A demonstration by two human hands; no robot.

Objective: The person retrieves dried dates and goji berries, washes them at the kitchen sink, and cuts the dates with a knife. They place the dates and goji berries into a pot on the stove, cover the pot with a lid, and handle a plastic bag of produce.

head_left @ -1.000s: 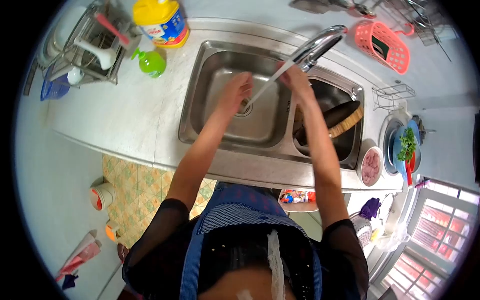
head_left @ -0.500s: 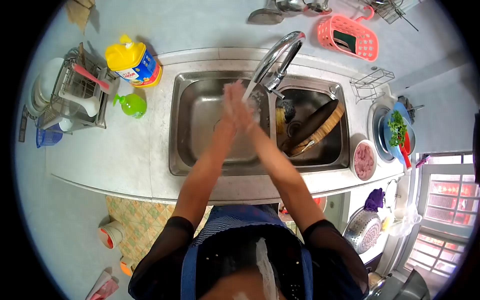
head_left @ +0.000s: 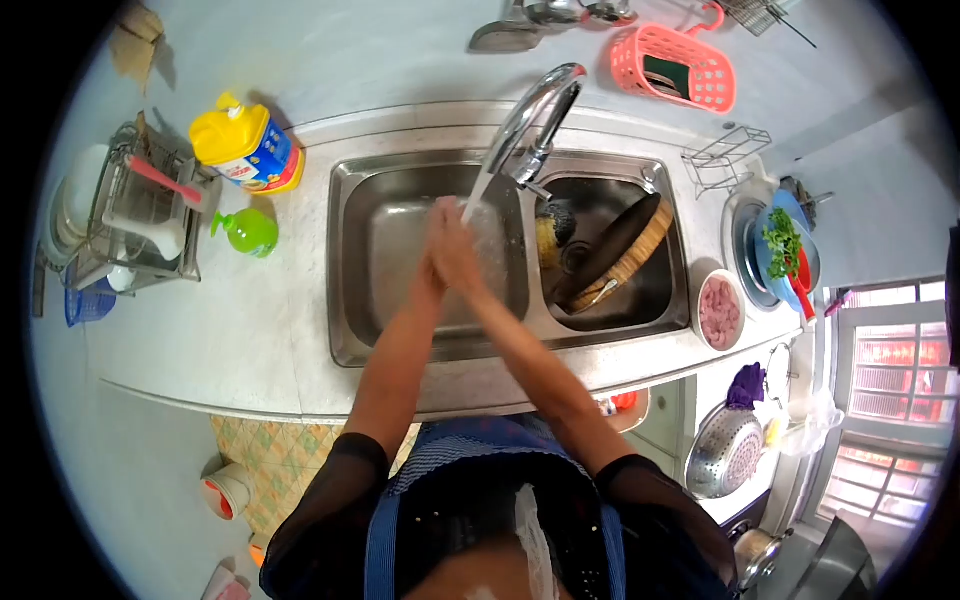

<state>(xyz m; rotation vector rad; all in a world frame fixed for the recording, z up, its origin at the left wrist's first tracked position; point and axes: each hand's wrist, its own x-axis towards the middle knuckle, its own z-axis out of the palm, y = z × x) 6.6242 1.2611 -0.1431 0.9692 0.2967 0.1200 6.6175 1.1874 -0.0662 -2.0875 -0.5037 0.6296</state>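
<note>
My left hand (head_left: 435, 262) and my right hand (head_left: 458, 258) are pressed together over the left sink basin (head_left: 385, 225). The right hand's fingers lie wrapped against the left, whose fingers are mostly hidden. Water runs from the chrome faucet (head_left: 521, 112) right beside my fingertips. Neither hand shows an object in it. In the right basin (head_left: 640, 308), a round wooden cutting board (head_left: 622, 262) leans at a slant next to a yellow and black scrubber (head_left: 551, 232).
A yellow detergent jug (head_left: 246, 147), a green pump bottle (head_left: 249, 232) and a dish rack (head_left: 150, 215) stand left. At right are a bowl of pinkish meat pieces (head_left: 720, 312) and a blue basin (head_left: 798, 258) with greens. A pink basket (head_left: 672, 68) hangs on the wall.
My hands have come closer together and turned, from a blurred rubbing pose with fingers raised to a tighter clasp by the stream. The whole view has shifted slightly.
</note>
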